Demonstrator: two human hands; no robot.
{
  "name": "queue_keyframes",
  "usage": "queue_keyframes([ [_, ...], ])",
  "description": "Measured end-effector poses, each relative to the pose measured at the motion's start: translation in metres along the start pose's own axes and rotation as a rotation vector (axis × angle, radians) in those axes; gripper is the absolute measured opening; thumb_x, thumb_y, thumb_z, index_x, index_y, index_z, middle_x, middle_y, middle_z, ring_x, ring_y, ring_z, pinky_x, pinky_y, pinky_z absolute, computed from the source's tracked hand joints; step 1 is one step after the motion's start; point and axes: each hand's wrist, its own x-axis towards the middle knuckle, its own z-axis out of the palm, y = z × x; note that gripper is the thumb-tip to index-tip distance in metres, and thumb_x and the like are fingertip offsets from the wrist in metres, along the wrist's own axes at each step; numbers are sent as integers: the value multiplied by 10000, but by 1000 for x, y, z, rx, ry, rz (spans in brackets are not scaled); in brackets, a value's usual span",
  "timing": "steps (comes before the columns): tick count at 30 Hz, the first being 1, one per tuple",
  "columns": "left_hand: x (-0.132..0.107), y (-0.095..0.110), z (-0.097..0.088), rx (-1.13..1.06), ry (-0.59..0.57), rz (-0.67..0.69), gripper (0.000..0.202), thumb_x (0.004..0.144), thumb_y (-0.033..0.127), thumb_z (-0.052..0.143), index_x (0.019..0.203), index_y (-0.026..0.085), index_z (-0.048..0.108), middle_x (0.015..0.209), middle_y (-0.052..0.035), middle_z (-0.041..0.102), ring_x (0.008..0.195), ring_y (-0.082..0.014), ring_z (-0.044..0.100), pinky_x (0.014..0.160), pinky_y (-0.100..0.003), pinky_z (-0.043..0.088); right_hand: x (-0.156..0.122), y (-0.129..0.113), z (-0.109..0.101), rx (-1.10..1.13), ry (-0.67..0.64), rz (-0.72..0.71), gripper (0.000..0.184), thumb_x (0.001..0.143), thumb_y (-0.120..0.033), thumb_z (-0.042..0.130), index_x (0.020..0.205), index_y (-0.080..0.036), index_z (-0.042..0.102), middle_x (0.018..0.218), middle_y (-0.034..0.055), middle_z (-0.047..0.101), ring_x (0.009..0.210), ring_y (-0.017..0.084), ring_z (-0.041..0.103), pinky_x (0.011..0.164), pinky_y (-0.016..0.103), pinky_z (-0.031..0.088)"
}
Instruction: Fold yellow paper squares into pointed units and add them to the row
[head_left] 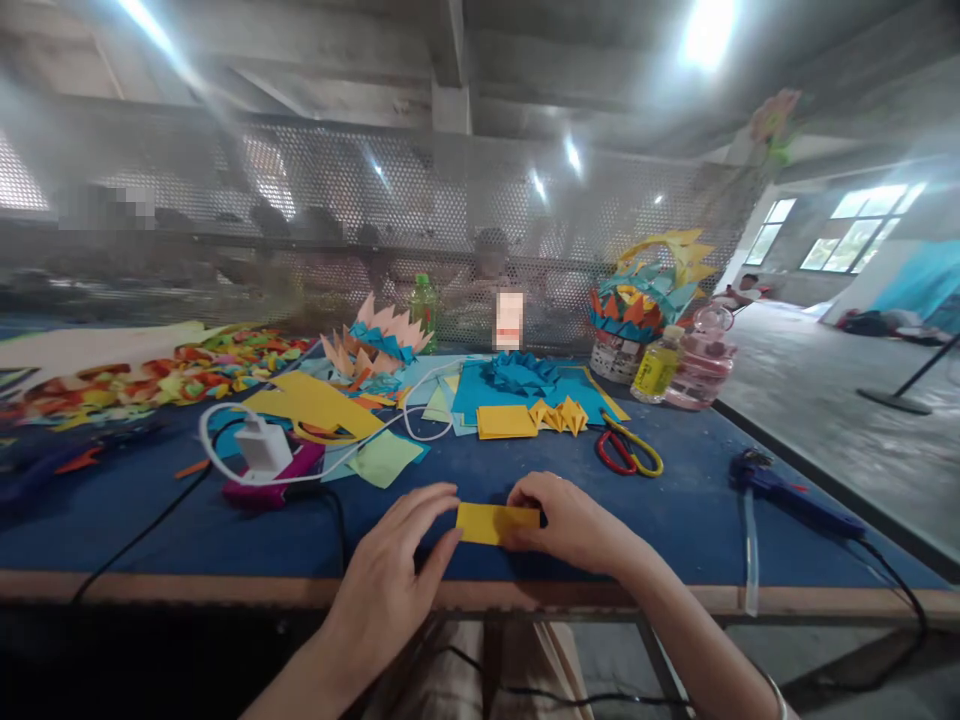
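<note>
A small yellow paper rectangle (484, 523), seemingly folded, lies level just above or on the blue table near its front edge. My right hand (566, 520) pinches its right end, with the thumb in front and bent fingers behind. At the left end, my left hand (401, 560) grips the edge between thumb tip and fingertips. Behind them sit a stack of yellow paper rectangles (507, 421) and a row of folded yellow points (559, 416). Scissors (628, 450) with red and yellow handles lie to the right of the stack.
A blue glue gun (795, 495) with its cord lies at right. A white charger (262, 447) sits on a purple power strip (274, 492) at left. Paper scraps (157, 375), blue folded paper (521, 374), a yellow-labelled bottle (657, 368) and a pink jug (703, 365) stand farther back.
</note>
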Motion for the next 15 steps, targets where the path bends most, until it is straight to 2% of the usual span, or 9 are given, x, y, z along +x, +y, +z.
queue_keyframes([
  [3, 13, -7, 2, -89, -25, -91, 412, 939, 301, 575, 1337, 202, 535, 1379, -136, 571, 1153, -265, 625, 900, -421, 566, 4, 1, 3, 79, 24, -20, 204, 672, -145, 843, 803, -192, 695, 791, -19, 674, 737, 159, 601, 638, 251, 417],
  [5, 27, -13, 2, -170, -101, -134, 512, 874, 335, 689, 1341, 193, 536, 1324, -139, 603, 1111, -272, 638, 852, -411, 578, 9, 0, 5, 147, 62, -24, 139, 729, -147, 803, 788, -183, 682, 760, -31, 670, 720, 147, 612, 644, 247, 438],
  [6, 35, -16, 2, -219, -161, -151, 493, 853, 346, 735, 1291, 186, 576, 1253, -122, 642, 1071, -263, 651, 810, -388, 586, 13, -1, 6, 180, 84, -27, 105, 772, -165, 777, 786, -176, 674, 747, -36, 667, 715, 142, 620, 658, 250, 457],
  [8, 57, -23, 1, -303, -273, -204, 268, 928, 359, 682, 1092, 148, 662, 1063, -57, 685, 899, -210, 679, 772, -369, 585, 27, -2, 4, 233, 143, -33, 109, 842, -230, 745, 826, -160, 662, 780, -26, 669, 756, 150, 639, 715, 285, 504],
  [9, 70, -27, 1, -339, -294, -239, 259, 948, 368, 657, 1046, 128, 668, 1023, -34, 681, 872, -216, 678, 762, -363, 584, 36, -3, 3, 253, 173, -39, 138, 882, -271, 720, 872, -150, 657, 839, -8, 673, 799, 156, 649, 756, 322, 529],
  [13, 124, -40, -1, -467, -246, -372, 289, 972, 342, 627, 1193, 155, 616, 1185, -81, 638, 980, -226, 659, 820, -401, 579, 81, 1, -4, 345, 271, -8, 254, 964, -361, 632, 1111, -153, 638, 1088, 52, 665, 917, 186, 664, 804, 376, 571],
  [15, 146, -44, 1, -523, -220, -435, 294, 972, 339, 628, 1201, 155, 610, 1190, -83, 634, 990, -229, 657, 831, -410, 576, 101, 7, -4, 406, 306, 23, 291, 968, -368, 623, 1170, -159, 625, 1153, 62, 651, 965, 209, 662, 823, 394, 574],
])
